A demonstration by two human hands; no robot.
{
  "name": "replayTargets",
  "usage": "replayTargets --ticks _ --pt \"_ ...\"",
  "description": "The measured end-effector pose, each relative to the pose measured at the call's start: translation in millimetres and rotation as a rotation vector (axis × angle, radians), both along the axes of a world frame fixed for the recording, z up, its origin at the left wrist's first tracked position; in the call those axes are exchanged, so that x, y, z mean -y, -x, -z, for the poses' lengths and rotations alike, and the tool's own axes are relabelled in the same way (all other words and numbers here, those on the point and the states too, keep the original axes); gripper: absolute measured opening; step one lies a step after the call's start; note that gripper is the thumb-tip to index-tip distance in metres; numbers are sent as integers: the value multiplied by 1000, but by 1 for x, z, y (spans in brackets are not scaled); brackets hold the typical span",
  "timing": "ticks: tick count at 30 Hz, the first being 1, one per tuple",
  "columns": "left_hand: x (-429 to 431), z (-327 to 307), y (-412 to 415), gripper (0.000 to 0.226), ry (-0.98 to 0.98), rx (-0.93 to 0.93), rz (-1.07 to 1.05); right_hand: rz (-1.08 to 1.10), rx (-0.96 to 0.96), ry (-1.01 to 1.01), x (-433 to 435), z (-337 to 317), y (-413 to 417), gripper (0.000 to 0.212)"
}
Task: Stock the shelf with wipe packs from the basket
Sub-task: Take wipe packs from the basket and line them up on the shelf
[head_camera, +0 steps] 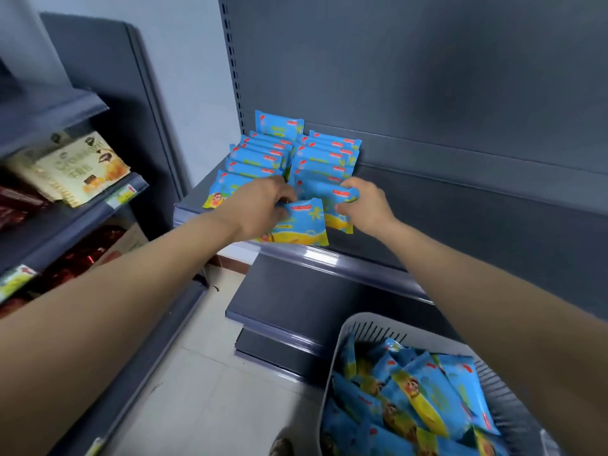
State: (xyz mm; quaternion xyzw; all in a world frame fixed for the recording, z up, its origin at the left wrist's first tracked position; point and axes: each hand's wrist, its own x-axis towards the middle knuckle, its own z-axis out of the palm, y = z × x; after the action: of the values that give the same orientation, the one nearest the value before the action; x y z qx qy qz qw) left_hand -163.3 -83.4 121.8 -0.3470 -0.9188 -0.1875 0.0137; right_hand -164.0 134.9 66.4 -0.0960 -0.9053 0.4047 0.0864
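**Left hand.** The left hand (260, 205) has its fingers curled round the upper left edge of the front wipe pack (304, 223), a flat blue-and-yellow plastic pouch with a red label. This pack is tilted and sits at the front lip of the dark grey metal shelf (460, 222).

**Right hand.** The right hand (367, 205) has its fingers and thumb curled round the right end of the second wipe pack (324, 192), which has the same print. This pack lies just behind the front wipe pack, at the near end of the right row. The two packs overlap.

**Stocked packs.** Two rows of identical packs stand side by side at the left end of the shelf. The left row (260, 156) and the right row (329, 153) both run back to the rear panel, and their packs overlap and lean back. One pack at the rear of the left row stands taller than the others.

**Basket.** A pale grey slotted plastic basket (348, 324) sits at lower right, below the shelf and under the right forearm. It holds a loose pile of basket packs (411, 399) in the same blue and yellow.

**Surroundings.** Two further dark grey lower shelves (296, 291) step out beneath the stocked one. To the left, a neighbouring shelf unit carries beige cartons (79, 169) and red packets (75, 258). The pale tiled floor (204, 390) lies between the units.
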Motion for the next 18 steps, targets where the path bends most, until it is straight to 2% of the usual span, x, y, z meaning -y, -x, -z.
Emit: replayTargets --ticks 2,10,15,18 --pt "8 -1 12 16 23 1 3 1 18 11 4 6 18 43" --pt "-8 1 63 16 84 -8 55 90 -2 -153 2 10 73 39" --pt "-36 8 89 12 151 3 90 16 -19 -15 -10 10 85 40" --pt "-53 17 101 17 208 17 104 7 -22 107 -19 12 85 40"
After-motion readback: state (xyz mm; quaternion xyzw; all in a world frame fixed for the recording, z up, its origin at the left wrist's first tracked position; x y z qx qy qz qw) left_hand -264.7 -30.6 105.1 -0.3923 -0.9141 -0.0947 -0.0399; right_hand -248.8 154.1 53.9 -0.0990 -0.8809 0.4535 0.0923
